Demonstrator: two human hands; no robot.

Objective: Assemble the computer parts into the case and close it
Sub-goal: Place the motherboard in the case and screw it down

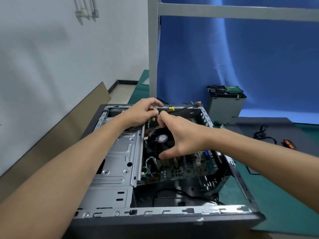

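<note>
An open grey computer case [165, 213] lies on its side in front of me, with a green motherboard [188, 166] and a black CPU fan [161, 140] inside. My left hand [143, 111] and my right hand [181, 135] meet at the far edge of the case, above the fan. Both pinch a black cable [183, 108] with a yellow tag [171, 109] that runs along the far rim. What the fingertips grip is partly hidden. A silver drive bay plate [119, 157] fills the case's left half.
A metal drive cage with a hard drive [226, 102] stands at the back right on the green mat [279, 204]. A black cable [264, 135] and an orange-handled screwdriver [289, 144] lie to the right. A grey post [153, 49] rises behind the case. Cardboard [57, 135] leans at the left.
</note>
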